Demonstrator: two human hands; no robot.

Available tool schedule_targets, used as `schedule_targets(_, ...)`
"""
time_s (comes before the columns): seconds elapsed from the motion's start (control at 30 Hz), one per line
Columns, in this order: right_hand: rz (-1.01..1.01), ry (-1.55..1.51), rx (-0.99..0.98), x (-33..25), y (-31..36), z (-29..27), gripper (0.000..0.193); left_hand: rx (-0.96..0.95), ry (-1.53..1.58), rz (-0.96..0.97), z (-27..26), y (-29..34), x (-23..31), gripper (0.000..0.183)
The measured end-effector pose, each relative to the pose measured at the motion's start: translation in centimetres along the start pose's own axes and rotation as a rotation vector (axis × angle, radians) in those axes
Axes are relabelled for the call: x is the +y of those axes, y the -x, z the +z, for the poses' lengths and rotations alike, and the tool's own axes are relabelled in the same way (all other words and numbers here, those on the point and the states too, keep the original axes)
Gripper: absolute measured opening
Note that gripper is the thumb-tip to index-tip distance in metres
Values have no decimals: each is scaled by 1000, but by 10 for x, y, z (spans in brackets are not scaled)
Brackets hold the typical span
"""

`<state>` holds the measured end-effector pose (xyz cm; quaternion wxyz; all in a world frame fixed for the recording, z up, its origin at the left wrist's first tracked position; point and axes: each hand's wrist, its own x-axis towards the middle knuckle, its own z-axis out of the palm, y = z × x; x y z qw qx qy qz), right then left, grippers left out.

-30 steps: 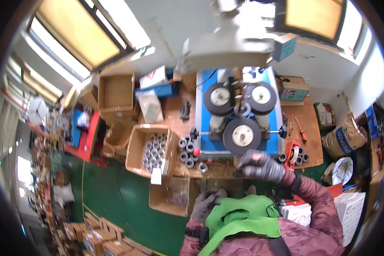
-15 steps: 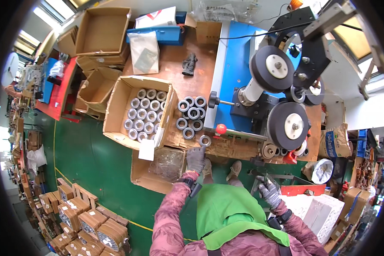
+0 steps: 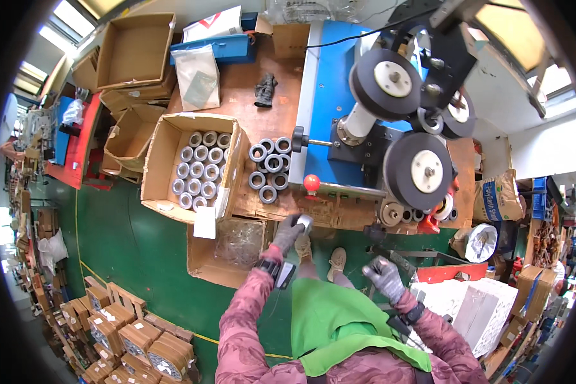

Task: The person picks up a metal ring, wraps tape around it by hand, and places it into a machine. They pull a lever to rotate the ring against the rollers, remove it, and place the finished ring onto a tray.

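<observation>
My left hand (image 3: 288,234), in a grey glove, is closed on a shiny metal ring (image 3: 305,223), held just off the front edge of the bench. Behind it on the wood lies a small pile of similar metal rings (image 3: 268,194). To their left, a cardboard box (image 3: 157,168) holds rows of such rings standing in neat order. My right hand (image 3: 385,280), also gloved, hovers right of my apron with its fingers curled in. Whatever those fingers may hold is hidden.
A blue machine (image 3: 329,96) with large black wheels (image 3: 418,171) fills the bench's right side; a red ball knob (image 3: 311,184) juts toward me. An open carton (image 3: 198,259) with clear plastic sits below the bench. A dark figurine (image 3: 265,90) stands further back. White blocks (image 3: 477,304) lie right.
My left hand has picked the single ring up from the bench edge and drawn it slightly back. My right hand has shifted left and its fingers have curled in. The view has shifted somewhat.
</observation>
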<state>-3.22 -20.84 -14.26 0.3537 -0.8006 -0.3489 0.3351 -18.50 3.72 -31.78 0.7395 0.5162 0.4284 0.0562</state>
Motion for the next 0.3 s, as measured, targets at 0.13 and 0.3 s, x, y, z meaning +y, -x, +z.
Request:
schedule_targets(0.13,-75,-312,-3,-28,-29,6,17,-134,471,-19,37,120,70,52)
schedule_targets(0.3,352,-1128,-814,-53,-11,35,47,157,49,321,63,222,113,59)
